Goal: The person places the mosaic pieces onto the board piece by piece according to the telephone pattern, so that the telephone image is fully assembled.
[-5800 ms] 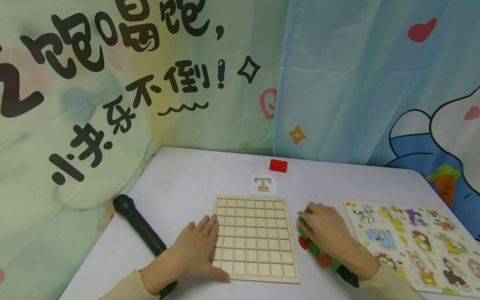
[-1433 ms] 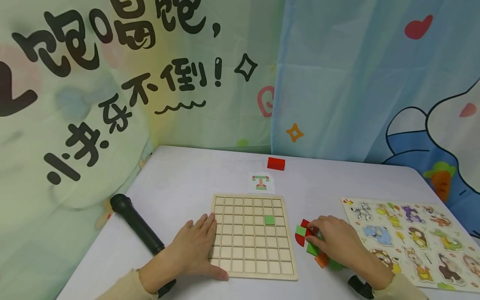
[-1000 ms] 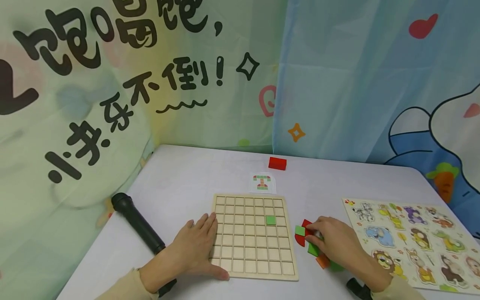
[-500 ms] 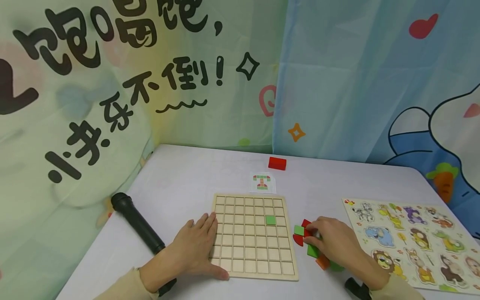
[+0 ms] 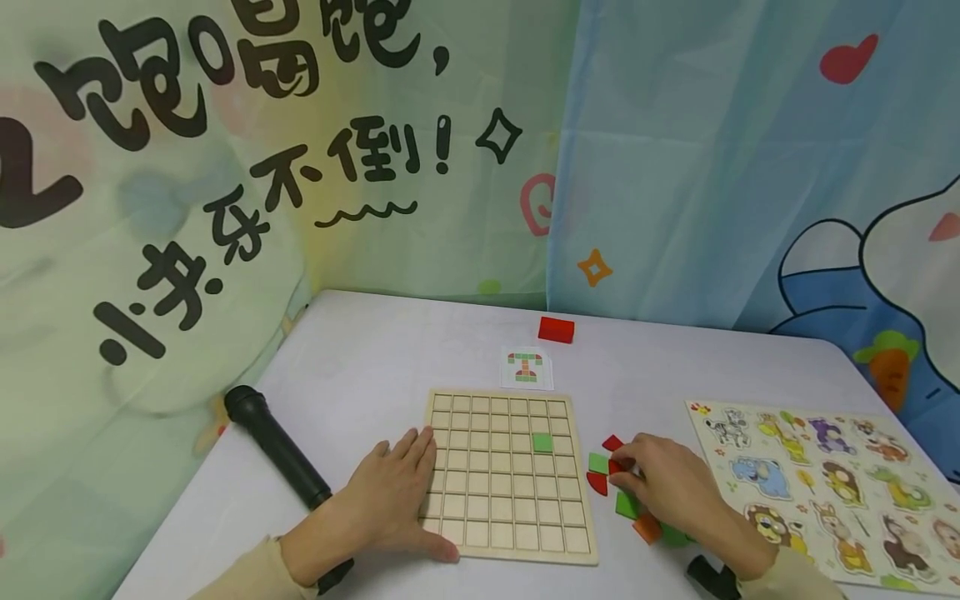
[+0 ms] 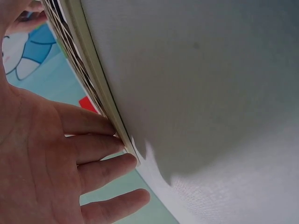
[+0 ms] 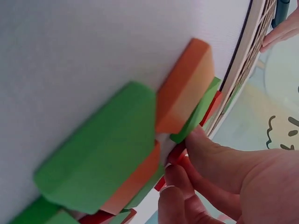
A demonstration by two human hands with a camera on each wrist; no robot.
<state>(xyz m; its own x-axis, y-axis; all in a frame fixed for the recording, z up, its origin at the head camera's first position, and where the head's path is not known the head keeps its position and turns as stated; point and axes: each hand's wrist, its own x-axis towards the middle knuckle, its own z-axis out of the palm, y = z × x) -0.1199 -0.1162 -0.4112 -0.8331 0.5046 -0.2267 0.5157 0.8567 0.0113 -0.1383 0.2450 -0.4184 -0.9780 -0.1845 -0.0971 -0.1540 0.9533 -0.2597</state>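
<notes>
At far left, a black microphone [image 5: 281, 450] lies on the white table [image 5: 390, 350], its head toward the far left corner and its long axis slanting in under the left forearm. The left hand [image 5: 393, 496] is spread flat, fingers straight and clasping nothing, fingertips against the left edge of the wooden grid board [image 5: 501, 483]; its placement matches the earlier frames. The board's sides run away from the person. One cell, third row from the far edge and second column from the right, contains a green square [image 5: 542, 442], seated with its sides along the cell lines; this piece was not on the board in the earliest frame. Beyond the board are a card [image 5: 527, 367] bearing a red, green and orange pattern and a red block [image 5: 557, 330], long axis left to right. Just right of the board lie loose pieces, among them a red quarter-round [image 5: 597, 483], a green piece [image 5: 627, 504] and an orange piece [image 5: 647, 527]. There, the right hand [image 5: 671, 487] pinches a red piece [image 5: 616, 467] between thumb and fingers; its long axis cannot be determined, being largely covered. Farther right lies an animal board [image 5: 718, 460], holding rows of colored animal figures.
</notes>
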